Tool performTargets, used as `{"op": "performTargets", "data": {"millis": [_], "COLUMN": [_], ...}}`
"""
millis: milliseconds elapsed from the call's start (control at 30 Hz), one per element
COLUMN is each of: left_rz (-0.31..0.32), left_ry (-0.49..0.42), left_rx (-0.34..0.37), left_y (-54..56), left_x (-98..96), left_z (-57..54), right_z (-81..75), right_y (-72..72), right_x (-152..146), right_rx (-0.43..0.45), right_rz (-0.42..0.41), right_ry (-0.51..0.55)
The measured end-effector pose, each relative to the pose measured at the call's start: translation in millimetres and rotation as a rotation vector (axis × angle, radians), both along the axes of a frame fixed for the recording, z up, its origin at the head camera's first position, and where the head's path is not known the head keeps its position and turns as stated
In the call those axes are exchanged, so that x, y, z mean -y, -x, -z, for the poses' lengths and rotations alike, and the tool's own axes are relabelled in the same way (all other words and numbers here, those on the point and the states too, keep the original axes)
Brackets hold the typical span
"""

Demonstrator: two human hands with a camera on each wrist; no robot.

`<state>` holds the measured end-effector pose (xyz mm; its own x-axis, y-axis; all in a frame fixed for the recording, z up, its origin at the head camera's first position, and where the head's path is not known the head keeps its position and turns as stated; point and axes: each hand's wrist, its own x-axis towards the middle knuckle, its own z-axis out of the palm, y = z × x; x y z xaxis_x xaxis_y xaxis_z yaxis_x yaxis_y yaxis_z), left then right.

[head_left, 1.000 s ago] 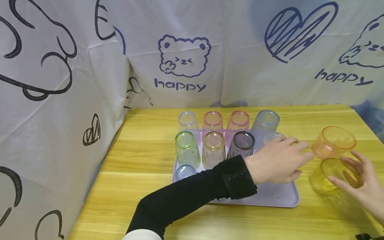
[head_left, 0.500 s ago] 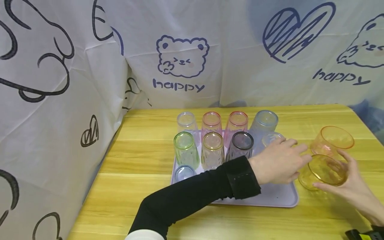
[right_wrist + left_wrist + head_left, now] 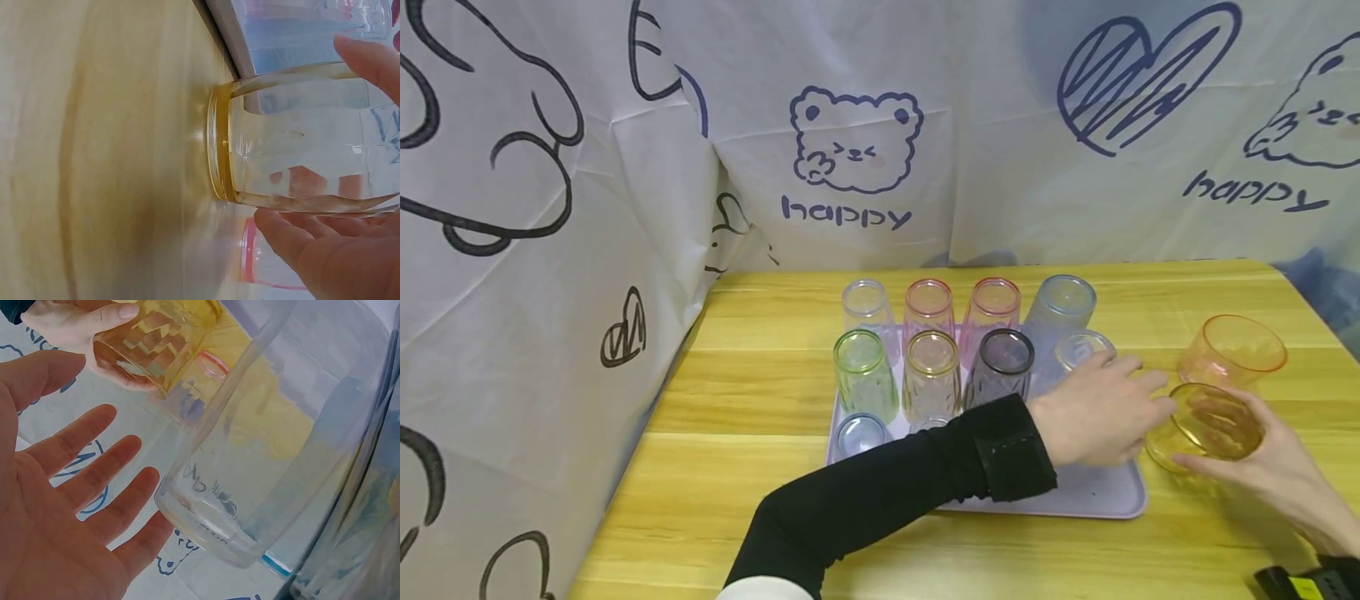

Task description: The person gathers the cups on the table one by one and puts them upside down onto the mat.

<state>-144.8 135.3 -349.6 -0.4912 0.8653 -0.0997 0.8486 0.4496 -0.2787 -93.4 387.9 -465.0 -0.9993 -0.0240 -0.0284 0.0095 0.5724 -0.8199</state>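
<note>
My right hand (image 3: 1273, 454) grips a yellow glass tumbler (image 3: 1206, 429), thumb on the near side and fingers on the far side. Its mouth faces up, and in the right wrist view the thick yellow base ring (image 3: 222, 144) is right at the table. My left hand (image 3: 1097, 408) hovers over the lilac tray's right part, holding nothing; its fingers (image 3: 94, 469) are spread loosely in the left wrist view. Closest to it is a clear tumbler (image 3: 1081, 346), upside down on the tray. An orange tumbler (image 3: 1232, 354) stands mouth up behind the yellow one.
Upside-down tumblers fill much of the lilac tray (image 3: 1105, 496): green (image 3: 865, 375), amber (image 3: 932, 375), dark grey (image 3: 1003, 362), blue (image 3: 1063, 312), pink and clear ones. My left sleeve (image 3: 895, 479) hides part of the front row. A printed white cloth (image 3: 1000, 167) hangs behind the table.
My right hand has closed round the yellow tumbler and shifted it a little left, toward the tray. My left hand has hardly moved.
</note>
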Motion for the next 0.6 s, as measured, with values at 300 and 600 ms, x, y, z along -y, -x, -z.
{"op": "performTargets", "data": {"millis": [300,600], "left_rz": [0.013,0.010], "left_ry": [-0.018,-0.052], "left_rx": [0.012,0.051], "left_y": [-1.7,-5.5], "left_x": [8.7,28.3], "left_z": [-4.5,-17.8], "right_z": [-4.6,-26.5], "right_y": [-5.7,-14.1], "right_x": [6,15], "right_rx": [-0.082,-0.121], "right_rz": [-0.002,-0.023], "right_ry": [0.021,0.027]}}
